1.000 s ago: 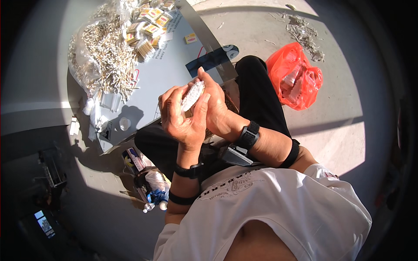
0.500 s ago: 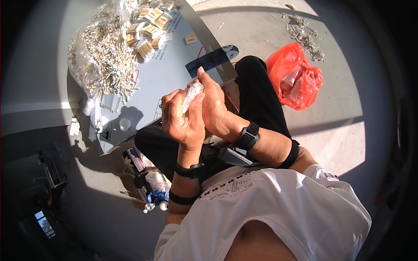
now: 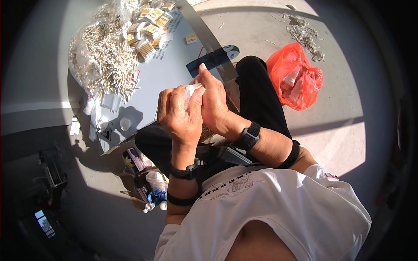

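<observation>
Both my hands are raised together above my lap, closed around a bundle of cotton swabs [image 3: 191, 92]. My left hand [image 3: 177, 111] wraps the bundle with curled fingers, its thumb along the near side. My right hand [image 3: 213, 102] presses against it from the other side, thumb pointing up and away. Only a white strip of the bundle shows between the hands; the rest is hidden by fingers. Beyond them on the grey board lies a large heap of loose cotton swabs [image 3: 104, 56], partly inside clear plastic. Small packs of swabs with yellow-and-white labels [image 3: 152, 30] are piled beside it.
A single labelled pack [image 3: 190, 39] lies near the board's right edge, by a dark blue strip [image 3: 213, 61]. A red plastic bag [image 3: 296, 78] stands on the floor to the right, with scraps [image 3: 305, 37] behind it. A round white lid [image 3: 125, 124] sits at the near left.
My left hand has shifted slightly left and turned around the bundle. The white swab tips that faced up earlier are now mostly covered, with a narrower strip showing. My right hand stays against it.
</observation>
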Available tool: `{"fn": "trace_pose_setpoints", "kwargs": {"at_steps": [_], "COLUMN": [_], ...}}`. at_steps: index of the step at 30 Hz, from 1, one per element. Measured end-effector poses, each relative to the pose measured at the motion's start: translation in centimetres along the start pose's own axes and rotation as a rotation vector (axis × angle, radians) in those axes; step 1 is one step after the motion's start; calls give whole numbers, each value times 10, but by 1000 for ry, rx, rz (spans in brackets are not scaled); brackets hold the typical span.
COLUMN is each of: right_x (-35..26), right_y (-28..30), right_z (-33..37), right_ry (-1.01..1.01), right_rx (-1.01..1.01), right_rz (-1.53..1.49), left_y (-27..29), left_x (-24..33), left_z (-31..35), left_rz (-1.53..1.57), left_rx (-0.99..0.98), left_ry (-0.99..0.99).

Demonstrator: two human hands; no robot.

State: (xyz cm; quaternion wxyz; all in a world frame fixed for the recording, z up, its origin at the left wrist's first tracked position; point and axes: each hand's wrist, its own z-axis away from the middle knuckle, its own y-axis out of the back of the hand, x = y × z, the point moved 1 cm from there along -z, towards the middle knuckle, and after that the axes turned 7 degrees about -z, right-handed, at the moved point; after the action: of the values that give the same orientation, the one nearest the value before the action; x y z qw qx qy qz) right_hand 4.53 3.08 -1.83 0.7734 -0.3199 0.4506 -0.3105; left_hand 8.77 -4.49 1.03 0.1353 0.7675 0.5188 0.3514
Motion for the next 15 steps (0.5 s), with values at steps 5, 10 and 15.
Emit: {"fn": "trace_pose_setpoints", "kwargs": {"at_steps": [5,10,15], "right_x": [4,10,10], "right_y": [5,10,15], "right_z": [-8,-12,-19], "right_ry": [134,269,261], "right_rx": [-117,-213,-148], "right_rz": [116,271,262], "left_y": [-9,-13,-9], "left_x": [-15,-28,-31], "left_z": [4,11,16], "left_rz": [507,561,388], "left_rx": [35,2,-148], "left_ry": [553,625,474]}}
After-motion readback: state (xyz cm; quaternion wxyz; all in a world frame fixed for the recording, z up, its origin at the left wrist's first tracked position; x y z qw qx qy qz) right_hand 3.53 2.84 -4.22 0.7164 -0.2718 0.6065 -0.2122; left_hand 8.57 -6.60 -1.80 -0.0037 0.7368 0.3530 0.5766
